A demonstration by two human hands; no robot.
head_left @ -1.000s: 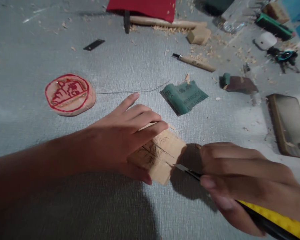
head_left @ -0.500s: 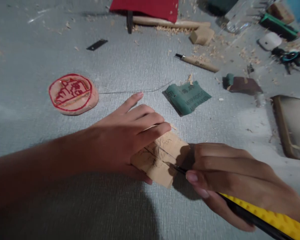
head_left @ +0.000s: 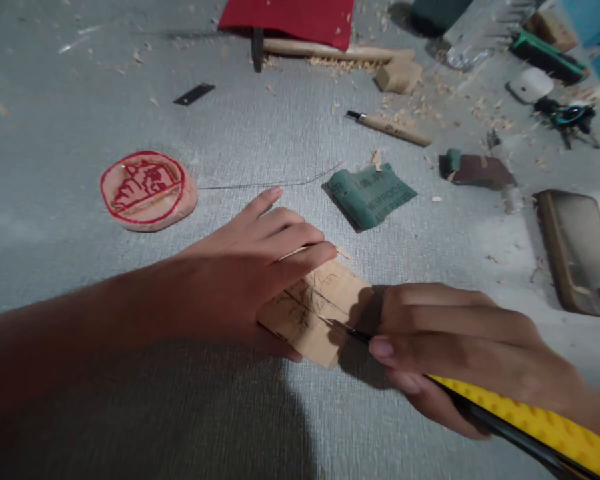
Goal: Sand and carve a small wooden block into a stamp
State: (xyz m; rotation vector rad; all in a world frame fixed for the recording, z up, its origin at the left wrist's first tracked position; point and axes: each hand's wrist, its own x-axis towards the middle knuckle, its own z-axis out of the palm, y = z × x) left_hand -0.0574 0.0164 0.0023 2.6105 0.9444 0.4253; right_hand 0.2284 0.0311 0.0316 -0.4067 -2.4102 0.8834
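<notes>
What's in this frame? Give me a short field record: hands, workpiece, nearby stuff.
left hand: pressed flat on the wooden block, fingers spread
right hand: grips the yellow utility knife
blade: tip on the block's top face, on a drawn line
wooden block: pale, pencil sketch and straight lines on top, lying on the grey table
beyond block: folded green sandpaper, thin wire
far left: round wooden piece with red drawing
back: wood-handled carving tool, wood shavings

Woodcarving workshop: shavings (head_left: 420, 107), carving tool (head_left: 390, 127)
</notes>
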